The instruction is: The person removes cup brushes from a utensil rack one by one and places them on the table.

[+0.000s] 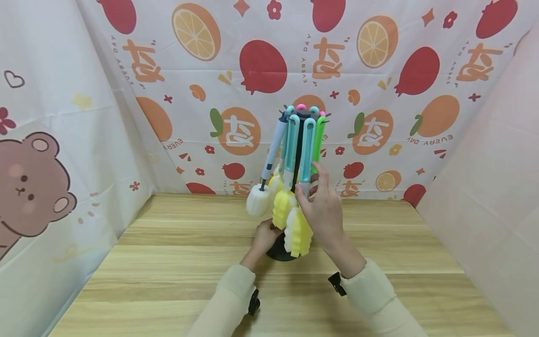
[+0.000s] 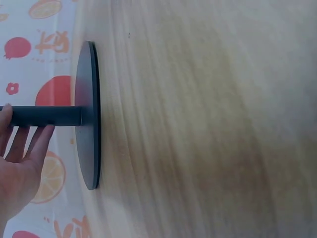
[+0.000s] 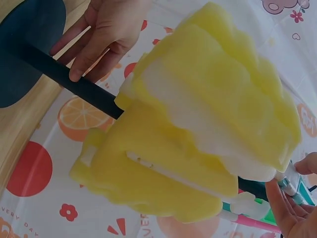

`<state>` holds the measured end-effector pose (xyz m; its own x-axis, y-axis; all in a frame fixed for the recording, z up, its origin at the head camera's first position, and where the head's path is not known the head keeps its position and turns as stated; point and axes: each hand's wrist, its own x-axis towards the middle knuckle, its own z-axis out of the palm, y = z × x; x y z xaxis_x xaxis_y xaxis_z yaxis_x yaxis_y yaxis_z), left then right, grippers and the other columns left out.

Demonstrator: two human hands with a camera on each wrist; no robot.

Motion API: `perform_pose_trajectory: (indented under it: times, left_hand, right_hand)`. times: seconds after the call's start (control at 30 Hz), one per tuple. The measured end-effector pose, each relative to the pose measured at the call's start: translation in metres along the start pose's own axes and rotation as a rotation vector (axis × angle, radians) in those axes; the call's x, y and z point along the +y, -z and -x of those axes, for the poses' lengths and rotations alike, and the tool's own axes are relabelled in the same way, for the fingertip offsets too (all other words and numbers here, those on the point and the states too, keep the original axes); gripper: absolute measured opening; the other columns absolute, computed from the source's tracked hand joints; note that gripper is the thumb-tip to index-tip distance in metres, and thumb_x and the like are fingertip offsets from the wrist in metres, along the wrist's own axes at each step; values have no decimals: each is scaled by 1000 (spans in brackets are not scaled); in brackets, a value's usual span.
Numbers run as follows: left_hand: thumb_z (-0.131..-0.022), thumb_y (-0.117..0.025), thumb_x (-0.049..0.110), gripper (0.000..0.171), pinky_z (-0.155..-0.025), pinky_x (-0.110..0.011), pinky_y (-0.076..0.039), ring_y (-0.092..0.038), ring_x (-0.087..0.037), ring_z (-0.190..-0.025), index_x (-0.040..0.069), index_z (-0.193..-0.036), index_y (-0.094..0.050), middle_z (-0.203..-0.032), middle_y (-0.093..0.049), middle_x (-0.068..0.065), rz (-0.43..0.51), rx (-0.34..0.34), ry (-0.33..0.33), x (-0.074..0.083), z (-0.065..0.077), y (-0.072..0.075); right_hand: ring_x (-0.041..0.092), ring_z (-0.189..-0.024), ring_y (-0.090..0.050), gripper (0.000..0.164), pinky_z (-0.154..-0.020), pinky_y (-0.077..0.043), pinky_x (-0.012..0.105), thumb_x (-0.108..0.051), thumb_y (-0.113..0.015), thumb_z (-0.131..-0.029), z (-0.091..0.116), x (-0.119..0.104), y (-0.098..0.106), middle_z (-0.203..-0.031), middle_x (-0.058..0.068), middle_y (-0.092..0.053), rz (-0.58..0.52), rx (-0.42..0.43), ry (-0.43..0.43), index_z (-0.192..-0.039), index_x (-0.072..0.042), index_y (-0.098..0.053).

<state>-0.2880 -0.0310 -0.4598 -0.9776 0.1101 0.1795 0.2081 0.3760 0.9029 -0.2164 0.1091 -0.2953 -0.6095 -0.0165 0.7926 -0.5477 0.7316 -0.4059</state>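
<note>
Well, the left hand (image 1: 265, 236) holds the black pole (image 2: 59, 115) low down, with its thumb and fingers round it, just above the round base (image 2: 88, 148). That seems a good place to hold, because a tall stand full of brushes could tip, and a low grip should help keep it steady. The base looks like it sits on the table (image 1: 168, 262). The brushes hang from the black top (image 1: 303, 113) by their upper ends, most likely so the soft sponges can dangle free around the pole. The right hand (image 1: 326, 208) pinches the low end of a teal brush (image 1: 308, 145), with the thumb on one side and fingers on the other. Maybe it holds there to stop the brush from swinging. That brush's yellow and white sponge (image 1: 299, 234) hangs below the right hand, and above the base. The green handle (image 1: 318, 145) is right beside it, up over the fingertips. The white sponge (image 1: 258, 201) is on the far left side, away from the right hand, and its brush leans outward.
</note>
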Motion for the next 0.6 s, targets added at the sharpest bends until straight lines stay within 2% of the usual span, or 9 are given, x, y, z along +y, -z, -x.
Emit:
perform_pose_trajectory:
  times: [0.2,0.37,0.6]
  left_hand:
    - [-93,-63,4,17,-77,-37,-61,-68,-33,-89,-7,-106,-67,-92,-69,-20,17,6,18,-1,0,-2]
    - [-92,-62,2,15,-75,-37,-61,-68,-31,-85,-8,-103,-66,-88,-68,-20,16,16,5,-2,-1,-2]
    - [-93,-61,2,15,-76,-37,-61,-67,-30,-85,-8,-104,-66,-86,-67,-19,23,8,22,-1,-1,-2]
  right_hand:
    - [25,-70,-63,55,-58,-59,35,-11,-70,-91,0,0,1,-96,18,-62,-17,-4,-2,-136,2,-42]
    - [27,-76,-66,55,-61,-61,37,-10,-70,-91,-1,-1,2,-98,20,-63,-40,-10,3,-137,3,-43]
    - [26,-77,-67,56,-60,-60,35,-9,-70,-90,-3,-3,4,-99,19,-64,-37,-10,-5,-137,3,-43]
